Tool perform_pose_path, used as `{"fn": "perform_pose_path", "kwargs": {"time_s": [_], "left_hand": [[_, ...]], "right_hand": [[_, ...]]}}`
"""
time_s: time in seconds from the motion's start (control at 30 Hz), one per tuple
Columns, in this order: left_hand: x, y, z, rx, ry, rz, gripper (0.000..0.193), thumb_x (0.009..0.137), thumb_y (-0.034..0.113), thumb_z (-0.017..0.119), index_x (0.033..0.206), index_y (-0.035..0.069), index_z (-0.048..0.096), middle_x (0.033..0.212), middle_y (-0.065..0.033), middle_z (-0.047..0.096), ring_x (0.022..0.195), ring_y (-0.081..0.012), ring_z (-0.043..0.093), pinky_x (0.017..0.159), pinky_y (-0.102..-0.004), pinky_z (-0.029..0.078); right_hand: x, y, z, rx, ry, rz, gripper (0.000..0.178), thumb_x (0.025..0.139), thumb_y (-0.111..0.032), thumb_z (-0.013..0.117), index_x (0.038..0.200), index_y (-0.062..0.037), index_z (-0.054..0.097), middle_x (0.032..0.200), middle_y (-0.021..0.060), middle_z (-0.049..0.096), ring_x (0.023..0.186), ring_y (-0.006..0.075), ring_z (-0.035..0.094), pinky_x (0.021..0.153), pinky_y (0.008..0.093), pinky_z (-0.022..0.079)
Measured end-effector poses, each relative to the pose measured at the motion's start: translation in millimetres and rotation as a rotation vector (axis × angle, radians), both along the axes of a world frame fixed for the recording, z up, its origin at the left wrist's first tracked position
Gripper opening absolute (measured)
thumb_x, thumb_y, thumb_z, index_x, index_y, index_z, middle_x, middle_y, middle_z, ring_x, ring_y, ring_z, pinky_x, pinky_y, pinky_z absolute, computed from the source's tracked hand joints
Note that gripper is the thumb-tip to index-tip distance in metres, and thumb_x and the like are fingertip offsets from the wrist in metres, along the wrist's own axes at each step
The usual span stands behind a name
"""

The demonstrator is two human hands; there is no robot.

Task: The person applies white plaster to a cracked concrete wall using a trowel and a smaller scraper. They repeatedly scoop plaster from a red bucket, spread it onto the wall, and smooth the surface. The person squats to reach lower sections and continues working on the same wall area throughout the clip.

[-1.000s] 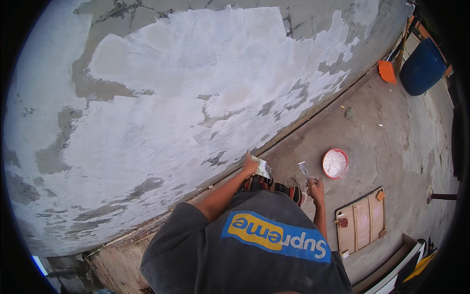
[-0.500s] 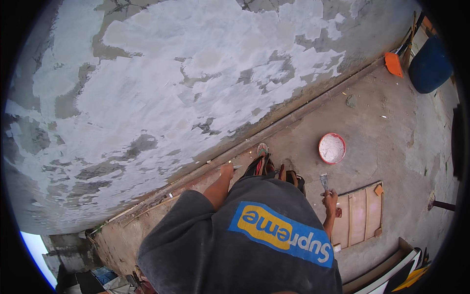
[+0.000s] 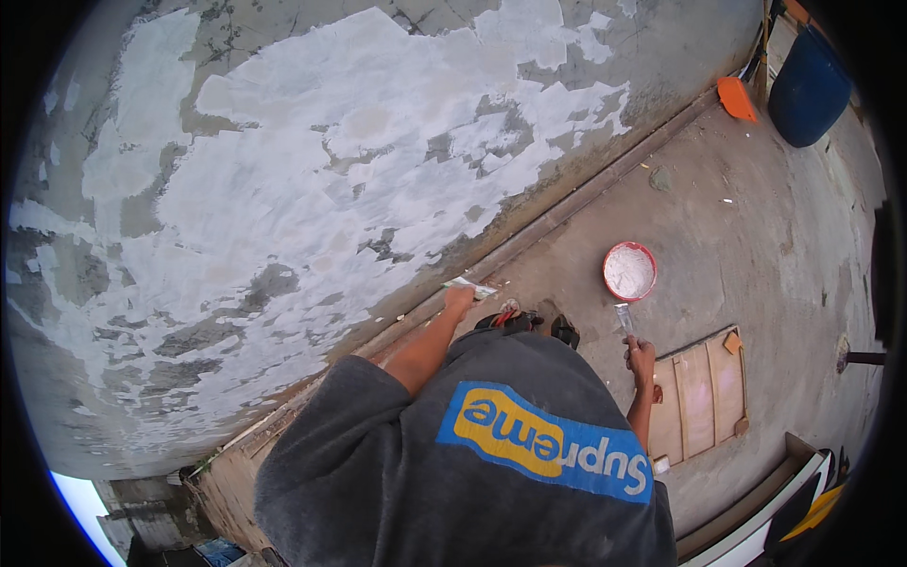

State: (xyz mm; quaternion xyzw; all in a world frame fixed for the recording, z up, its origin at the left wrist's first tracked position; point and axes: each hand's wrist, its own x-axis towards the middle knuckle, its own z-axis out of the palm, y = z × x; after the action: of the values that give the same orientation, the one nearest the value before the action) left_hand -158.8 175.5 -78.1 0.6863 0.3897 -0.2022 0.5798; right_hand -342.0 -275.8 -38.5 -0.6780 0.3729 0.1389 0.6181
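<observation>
My left hand (image 3: 459, 300) is closed on a wide flat filling knife (image 3: 472, 287) with pale paste on its blade, beside the foot of the wall. To the right, my right hand (image 3: 641, 357) grips a narrower putty knife (image 3: 624, 319), its blade pointing at a red-rimmed bucket (image 3: 654, 271). White paste (image 3: 628, 272) lies inside this bucket, and the blade tip is just short of the rim. Patchy white filler covers much of the grey wall (image 3: 283, 180) ahead and to the left.
A framed wooden panel (image 3: 699, 397) lies on the concrete floor right of my right hand. At the far right stand a blue barrel (image 3: 809, 87) and an orange dustpan-like piece (image 3: 736, 99). A long box-like piece (image 3: 756, 501) lies at lower right. A ledge runs along the wall's foot.
Both hands have moved forward, the right one bringing its putty knife closer to the bucket. The left hand's knife now shows plainly; my view has shifted slightly.
</observation>
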Motion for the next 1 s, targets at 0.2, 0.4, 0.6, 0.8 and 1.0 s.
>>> {"fn": "perform_pose_path", "kwargs": {"time_s": [0.2, 0.4, 0.6, 0.8, 1.0], "left_hand": [[-8.7, -49.3, 59.6, 0.295, 0.061, -0.608, 0.099, 0.076, 0.022, 0.075, 0.146, -0.007, 0.01, 0.122, -0.0298, 0.052, 0.096, -0.0336, 0.064, 0.067, -0.0356, 0.059], [-34.4, -48.2, 21.1, 0.727, 0.044, -0.945, 0.127, 0.058, 0.025, 0.084, 0.147, -0.005, -0.001, 0.141, -0.0359, 0.029, 0.128, -0.0421, 0.04, 0.102, -0.0406, 0.042], [-11.6, -40.7, 48.4, 0.547, 0.041, -0.982, 0.124, 0.057, 0.019, 0.082, 0.148, -0.004, 0.002, 0.143, -0.0353, 0.026, 0.134, -0.0432, 0.033, 0.109, -0.0378, 0.034], [-12.9, -21.6, 190.2, 0.497, 0.045, -1.15, 0.122, 0.059, 0.007, 0.081, 0.15, 0.0, 0.0, 0.143, -0.0337, 0.028, 0.135, -0.0409, 0.033, 0.109, -0.037, 0.034], [-4.5, 13.7, 160.7, 0.296, 0.076, -1.305, 0.119, 0.062, -0.002, 0.078, 0.15, 0.001, -0.002, 0.133, -0.0336, 0.036, 0.089, -0.0295, 0.064, 0.075, -0.0339, 0.054]], "right_hand": [[-10.2, 16.3, -28.8, -0.14, -0.031, 0.016, 0.04, 0.087, -0.04, 0.068, 0.071, -0.0062, 0.053, 0.053, -0.0014, 0.047, 0.04, 0.0075, 0.04, 0.037, 0.0254, 0.031], [-10.4, 51.2, -20.0, -0.256, -0.049, 0.105, 0.043, 0.077, -0.039, 0.077, 0.068, -0.0049, 0.051, 0.055, 0.0038, 0.05, 0.047, 0.0145, 0.048, 0.045, 0.0329, 0.04], [-34.4, 99.7, -70.8, -0.261, 0.051, 0.183, 0.027, 0.072, -0.019, 0.074, 0.082, 0.0025, 0.061, 0.076, 0.0199, 0.065, 0.071, 0.0309, 0.065, 0.067, 0.0407, 0.049], [-44.9, 93.2, -22.4, -0.182, 0.004, -0.038, 0.021, 0.08, -0.015, 0.069, 0.087, 0.0024, 0.059, 0.073, 0.0166, 0.062, 0.066, 0.027, 0.06, 0.067, 0.0384, 0.048], [-59.4, 94.6, 72.8, -0.092, 0.008, 0.072, 0.018, 0.084, -0.011, 0.068, 0.093, 0.0007, 0.058, 0.074, 0.0086, 0.061, 0.066, 0.0156, 0.053, 0.063, 0.0329, 0.046]]}}
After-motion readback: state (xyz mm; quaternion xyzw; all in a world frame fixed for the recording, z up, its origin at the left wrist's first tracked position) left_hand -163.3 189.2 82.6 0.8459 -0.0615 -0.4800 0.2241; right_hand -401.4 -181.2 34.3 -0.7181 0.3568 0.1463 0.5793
